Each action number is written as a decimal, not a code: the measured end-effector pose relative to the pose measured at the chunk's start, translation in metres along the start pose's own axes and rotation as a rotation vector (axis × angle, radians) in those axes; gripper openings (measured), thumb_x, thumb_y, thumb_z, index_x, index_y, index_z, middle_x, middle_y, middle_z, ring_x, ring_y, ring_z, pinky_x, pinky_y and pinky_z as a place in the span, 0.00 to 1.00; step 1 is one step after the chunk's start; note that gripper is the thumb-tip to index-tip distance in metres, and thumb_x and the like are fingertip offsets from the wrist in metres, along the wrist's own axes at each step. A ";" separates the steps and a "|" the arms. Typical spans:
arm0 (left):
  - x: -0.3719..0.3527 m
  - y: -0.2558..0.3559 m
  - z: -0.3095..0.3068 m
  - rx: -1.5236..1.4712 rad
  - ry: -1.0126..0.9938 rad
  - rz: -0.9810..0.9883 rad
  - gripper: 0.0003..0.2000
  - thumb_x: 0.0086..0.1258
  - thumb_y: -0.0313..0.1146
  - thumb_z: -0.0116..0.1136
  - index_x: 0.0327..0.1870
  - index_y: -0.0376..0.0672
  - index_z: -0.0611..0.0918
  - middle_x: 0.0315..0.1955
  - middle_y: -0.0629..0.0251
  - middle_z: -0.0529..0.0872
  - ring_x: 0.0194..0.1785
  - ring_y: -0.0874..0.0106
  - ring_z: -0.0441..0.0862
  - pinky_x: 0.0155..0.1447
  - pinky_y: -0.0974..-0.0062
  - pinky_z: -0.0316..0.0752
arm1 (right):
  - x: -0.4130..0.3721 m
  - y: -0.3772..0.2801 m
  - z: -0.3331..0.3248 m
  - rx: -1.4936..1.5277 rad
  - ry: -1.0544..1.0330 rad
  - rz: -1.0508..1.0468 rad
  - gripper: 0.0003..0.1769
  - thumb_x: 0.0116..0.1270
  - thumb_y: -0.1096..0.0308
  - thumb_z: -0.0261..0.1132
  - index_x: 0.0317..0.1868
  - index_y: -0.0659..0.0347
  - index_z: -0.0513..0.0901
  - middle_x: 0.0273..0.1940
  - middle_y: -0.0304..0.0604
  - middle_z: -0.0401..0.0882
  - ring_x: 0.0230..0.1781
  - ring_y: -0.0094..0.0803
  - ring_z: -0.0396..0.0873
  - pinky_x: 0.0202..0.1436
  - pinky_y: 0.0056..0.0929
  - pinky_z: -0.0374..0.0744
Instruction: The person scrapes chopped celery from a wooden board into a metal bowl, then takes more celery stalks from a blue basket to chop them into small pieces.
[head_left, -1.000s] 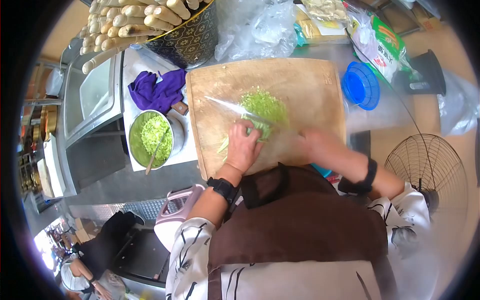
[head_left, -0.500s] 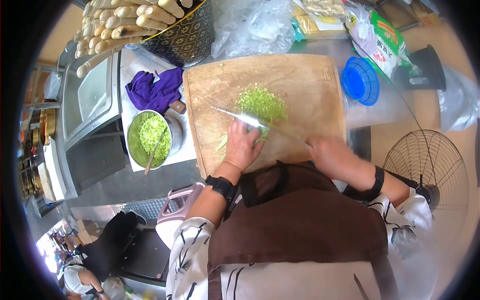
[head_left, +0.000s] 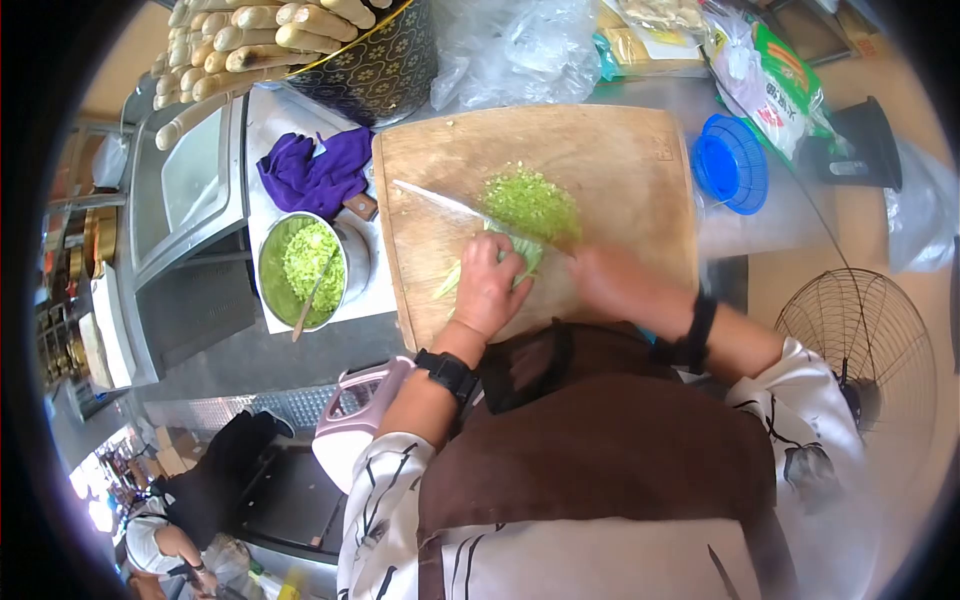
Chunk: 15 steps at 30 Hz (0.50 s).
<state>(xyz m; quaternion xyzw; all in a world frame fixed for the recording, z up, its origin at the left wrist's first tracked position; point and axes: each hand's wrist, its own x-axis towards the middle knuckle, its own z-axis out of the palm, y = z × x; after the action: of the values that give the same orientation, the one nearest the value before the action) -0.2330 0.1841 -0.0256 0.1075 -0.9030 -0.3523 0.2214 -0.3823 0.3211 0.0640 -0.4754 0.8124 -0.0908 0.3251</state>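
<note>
On the wooden cutting board (head_left: 610,150), my left hand (head_left: 487,292) presses with curled fingers on pale green vegetable stalks (head_left: 524,255). My right hand (head_left: 622,285), blurred by motion, is closed around the handle of a long-bladed knife (head_left: 440,201). The blade slants up and left, lying just beyond my left fingertips, between the stalks and a heap of finely chopped greens (head_left: 535,200). A few loose strips stick out left of my left hand. A metal pot (head_left: 352,262) left of the board holds more chopped greens (head_left: 308,252) and a spoon (head_left: 312,295).
A purple cloth (head_left: 318,175) lies behind the pot. Beyond the board stand a patterned bucket (head_left: 375,70) of long pale stalks and clear plastic bags (head_left: 515,50). To the right are a blue basket (head_left: 745,165) and a wire fan (head_left: 850,330). Another person (head_left: 190,530) is at lower left.
My right hand has moved left with the knife, and the blade now reaches farther left across the board. My left hand stays on the stalks. The whole view has shifted slightly.
</note>
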 end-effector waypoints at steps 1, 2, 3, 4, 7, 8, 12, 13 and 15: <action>0.000 0.000 -0.001 -0.003 0.001 0.009 0.13 0.46 0.28 0.71 0.30 0.44 0.78 0.43 0.57 0.73 0.51 0.53 0.71 0.53 0.57 0.69 | -0.003 0.000 0.001 0.019 0.033 -0.008 0.11 0.64 0.70 0.57 0.30 0.70 0.80 0.27 0.62 0.80 0.30 0.58 0.81 0.34 0.54 0.78; 0.002 -0.001 -0.001 -0.001 0.004 0.023 0.13 0.46 0.28 0.71 0.30 0.44 0.78 0.43 0.57 0.74 0.51 0.53 0.71 0.53 0.57 0.69 | -0.006 0.001 -0.004 0.030 0.071 -0.018 0.11 0.64 0.70 0.58 0.30 0.70 0.80 0.28 0.62 0.80 0.30 0.59 0.81 0.34 0.53 0.78; 0.001 -0.003 0.000 -0.001 0.013 0.032 0.13 0.46 0.28 0.72 0.31 0.44 0.78 0.42 0.57 0.74 0.50 0.53 0.71 0.53 0.57 0.69 | -0.009 0.001 -0.010 0.036 0.105 -0.032 0.11 0.64 0.70 0.58 0.30 0.70 0.80 0.28 0.62 0.80 0.30 0.59 0.80 0.34 0.53 0.77; 0.000 -0.003 0.002 -0.004 0.020 0.032 0.13 0.46 0.29 0.72 0.31 0.44 0.78 0.42 0.58 0.74 0.50 0.53 0.72 0.53 0.57 0.69 | -0.015 0.003 -0.016 0.026 0.084 -0.044 0.10 0.63 0.71 0.58 0.30 0.71 0.80 0.28 0.63 0.80 0.30 0.60 0.80 0.34 0.53 0.77; -0.003 -0.003 0.002 0.003 -0.008 -0.017 0.13 0.46 0.29 0.72 0.31 0.44 0.78 0.42 0.58 0.74 0.50 0.54 0.72 0.52 0.58 0.70 | -0.044 -0.002 -0.038 -0.022 0.004 -0.058 0.08 0.60 0.74 0.58 0.29 0.71 0.80 0.29 0.64 0.80 0.30 0.62 0.79 0.35 0.54 0.76; -0.002 -0.003 0.001 0.012 0.003 -0.008 0.13 0.46 0.29 0.72 0.31 0.45 0.78 0.42 0.58 0.74 0.49 0.54 0.72 0.52 0.58 0.70 | -0.053 -0.009 -0.050 -0.062 -0.023 -0.058 0.07 0.59 0.75 0.58 0.29 0.71 0.80 0.29 0.64 0.80 0.31 0.62 0.79 0.35 0.54 0.76; -0.002 -0.002 0.002 0.005 0.017 -0.001 0.13 0.46 0.29 0.72 0.31 0.45 0.78 0.41 0.57 0.75 0.49 0.54 0.72 0.52 0.57 0.70 | -0.060 -0.013 -0.055 -0.097 -0.104 0.045 0.06 0.55 0.77 0.56 0.29 0.71 0.80 0.30 0.65 0.80 0.31 0.62 0.79 0.36 0.53 0.77; -0.003 -0.003 0.002 -0.005 0.012 -0.009 0.13 0.46 0.29 0.72 0.31 0.45 0.78 0.41 0.57 0.75 0.49 0.54 0.72 0.52 0.57 0.70 | -0.054 -0.016 -0.054 -0.090 -0.133 0.044 0.06 0.55 0.76 0.56 0.29 0.71 0.79 0.29 0.65 0.80 0.31 0.62 0.80 0.36 0.53 0.77; -0.003 -0.003 0.001 -0.003 0.004 -0.022 0.13 0.46 0.29 0.72 0.31 0.45 0.79 0.41 0.57 0.75 0.49 0.54 0.72 0.53 0.57 0.70 | -0.036 -0.024 -0.050 -0.070 -0.185 0.045 0.07 0.56 0.75 0.57 0.29 0.71 0.79 0.29 0.64 0.80 0.31 0.61 0.80 0.36 0.53 0.78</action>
<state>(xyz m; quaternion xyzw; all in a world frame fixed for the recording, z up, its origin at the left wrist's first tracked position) -0.2308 0.1837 -0.0288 0.1179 -0.9007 -0.3559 0.2196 -0.3839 0.3299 0.1298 -0.4743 0.7922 -0.0107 0.3839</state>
